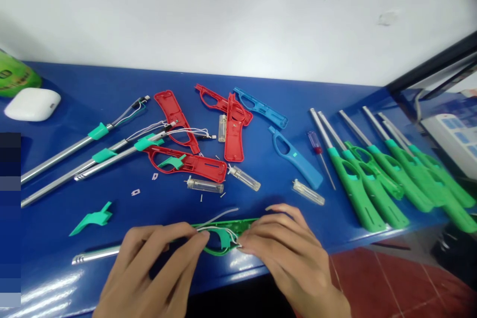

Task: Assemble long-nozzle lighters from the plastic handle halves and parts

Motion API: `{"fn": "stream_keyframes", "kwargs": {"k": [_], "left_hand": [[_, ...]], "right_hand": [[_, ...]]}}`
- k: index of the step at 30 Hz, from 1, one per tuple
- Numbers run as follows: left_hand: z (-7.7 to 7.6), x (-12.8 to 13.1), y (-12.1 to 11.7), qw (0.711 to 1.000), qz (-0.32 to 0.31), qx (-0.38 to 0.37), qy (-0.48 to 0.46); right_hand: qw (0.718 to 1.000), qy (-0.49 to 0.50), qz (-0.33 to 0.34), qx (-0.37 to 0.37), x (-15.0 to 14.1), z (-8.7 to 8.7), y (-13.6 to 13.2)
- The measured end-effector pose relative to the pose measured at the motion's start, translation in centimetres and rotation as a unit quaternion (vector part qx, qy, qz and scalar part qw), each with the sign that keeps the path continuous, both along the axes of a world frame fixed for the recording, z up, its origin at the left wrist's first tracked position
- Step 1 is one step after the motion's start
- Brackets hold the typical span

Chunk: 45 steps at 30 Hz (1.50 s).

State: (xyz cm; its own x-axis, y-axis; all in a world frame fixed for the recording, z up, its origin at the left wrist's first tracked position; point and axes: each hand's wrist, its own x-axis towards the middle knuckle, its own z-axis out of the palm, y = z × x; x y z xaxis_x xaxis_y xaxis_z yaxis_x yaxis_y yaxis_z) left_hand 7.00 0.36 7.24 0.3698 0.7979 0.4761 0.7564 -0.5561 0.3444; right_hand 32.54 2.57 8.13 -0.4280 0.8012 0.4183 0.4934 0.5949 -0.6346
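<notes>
Near the front edge of the table lies an open green lighter casing (219, 251), with a teal trigger (224, 238) and thin white wires (229, 231) inside it. My left hand (152, 263) is closed on the casing's neck end, thumb and forefinger pinched by the wires. A metal tube (97, 254) sticks out to the left beyond that hand. My right hand (286, 253) grips the handle end, its fingertips at the wire ends; its fingers partly hide the handle. A clear loose tube (219, 216) curves up above the casing.
Red casing halves (234, 139), blue casing halves (298, 159) and clear fuel tanks (204, 185) lie ahead. Wired metal tubes (67, 154) and a loose teal trigger (93, 218) are left. A screwdriver (316, 149) and several green lighters (354, 189) lie right, a white case (33, 104) far left.
</notes>
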Motion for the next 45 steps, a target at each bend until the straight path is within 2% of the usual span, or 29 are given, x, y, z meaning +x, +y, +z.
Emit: {"fn": "stream_keyframes", "kwargs": {"k": [4,8,13,21,26,29,34,39,42,45], "left_hand": [[0.4,0.1,0.4,0.999,-0.025,0.024,0.031],[-0.3,-0.5,0.1,0.992,-0.075,0.031,0.097],[-1.0,-1.1,-0.3,0.996,-0.039,-0.013,0.076],[-0.3,-0.5,-0.7,0.988,-0.081,0.006,0.135],[-0.3,-0.5,-0.9,0.986,-0.078,0.001,0.146],[0.0,-0.2,-0.8,0.989,-0.072,0.007,0.125],[0.2,-1.3,-0.8,0.999,0.034,-0.026,-0.015],[-0.8,-3.5,-1.3,0.998,0.030,-0.054,-0.009],[-0.8,-3.8,-1.3,0.997,0.033,-0.064,-0.025],[-0.7,-3.7,-1.1,0.996,0.032,-0.073,-0.032]], "right_hand": [[1.000,0.001,-0.003,0.006,-0.1,-0.3,-0.1],[1.000,0.006,-0.012,0.002,-0.2,-0.5,-0.2],[1.000,0.001,-0.018,0.010,-0.3,-0.4,-0.1],[0.996,-0.038,-0.038,0.065,-0.4,-0.3,0.0],[0.992,-0.087,-0.043,0.083,-0.4,-0.1,-0.2],[0.991,-0.100,-0.040,0.074,-0.2,0.0,-0.5],[0.994,-0.053,-0.059,0.070,0.2,0.1,-0.7],[0.997,-0.061,-0.041,0.035,-0.8,0.7,0.3],[0.997,-0.071,-0.008,0.027,-1.8,0.7,0.9],[0.998,-0.063,-0.005,0.024,-2.2,0.4,1.0]]}}
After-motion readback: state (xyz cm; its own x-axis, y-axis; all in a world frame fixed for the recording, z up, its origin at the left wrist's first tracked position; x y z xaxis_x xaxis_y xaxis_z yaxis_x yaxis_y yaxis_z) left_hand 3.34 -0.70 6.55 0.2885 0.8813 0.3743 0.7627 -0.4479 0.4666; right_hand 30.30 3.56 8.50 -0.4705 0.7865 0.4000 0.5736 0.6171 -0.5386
